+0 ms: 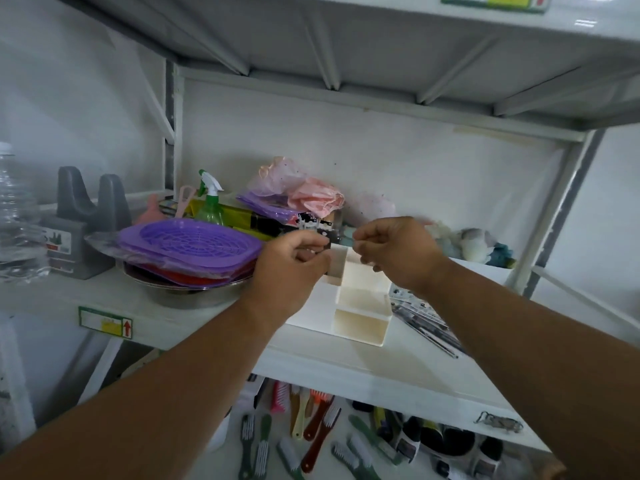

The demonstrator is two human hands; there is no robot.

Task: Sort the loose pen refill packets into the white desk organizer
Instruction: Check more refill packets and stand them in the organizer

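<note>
Both hands pinch one refill packet (313, 224) over white organizer (360, 306): left hand (294, 263), right hand (394, 249); risk: packet snags divider, misses rear compartment; loose packets (420, 318) wait beside.

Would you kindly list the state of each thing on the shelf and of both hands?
Left hand: pinches a refill packet above the organizer.
Right hand: fingers curled, pinching the same packet's other end.
White organizer: upright, visible compartments empty.
Loose packets: lying flat, right of the organizer.
Spray bottle: upright.
Purple basket: stacked on a metal bowl.
</note>
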